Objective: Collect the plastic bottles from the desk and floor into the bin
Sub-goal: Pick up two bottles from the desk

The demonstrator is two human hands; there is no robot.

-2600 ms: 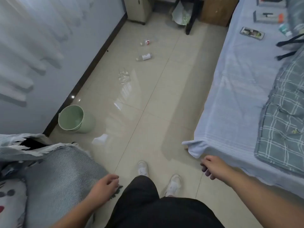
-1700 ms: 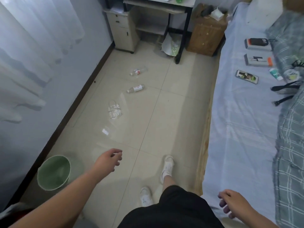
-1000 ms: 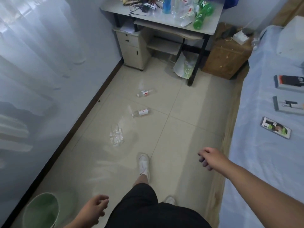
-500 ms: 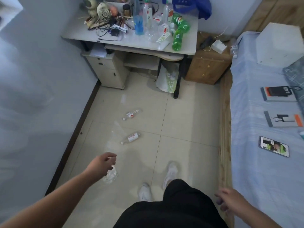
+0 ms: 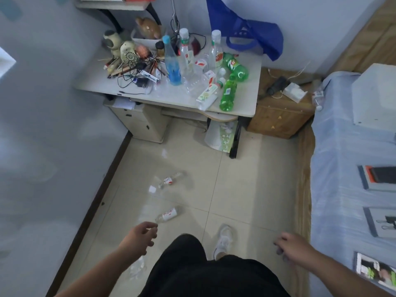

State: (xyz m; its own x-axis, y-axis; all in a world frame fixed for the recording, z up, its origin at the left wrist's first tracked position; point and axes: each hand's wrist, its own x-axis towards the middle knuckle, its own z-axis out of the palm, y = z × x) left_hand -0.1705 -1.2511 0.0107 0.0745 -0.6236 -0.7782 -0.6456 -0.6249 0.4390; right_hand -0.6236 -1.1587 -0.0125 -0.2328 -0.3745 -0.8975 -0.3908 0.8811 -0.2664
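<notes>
Two clear bottles with red-and-white labels lie on the tiled floor: the nearer bottle [image 5: 166, 215] just beyond my left hand [image 5: 138, 237], the farther bottle [image 5: 170, 180] closer to the desk. A crushed clear bottle [image 5: 137, 267] lies under my left forearm. The desk [image 5: 246, 97] carries several bottles, among them a tall blue bottle [image 5: 172, 65] and two green bottles [image 5: 228, 94]. My left hand hangs empty with fingers loosely curled, apart from the nearer bottle. My right hand [image 5: 293, 249] is empty, fingers spread, beside the bed. The bin is out of view.
A bed [image 5: 342, 168] with boxes and a phone fills the right side. A wooden nightstand [image 5: 280, 112] stands between desk and bed. A blue bag [image 5: 246, 28] hangs on the wall. A white plastic bag [image 5: 220, 136] sits under the desk. The wall runs along the left.
I have walked forward toward the desk. The green bin has dropped out of view, the crushed bottle now lies beneath my left arm, and the floor bottles are closer.
</notes>
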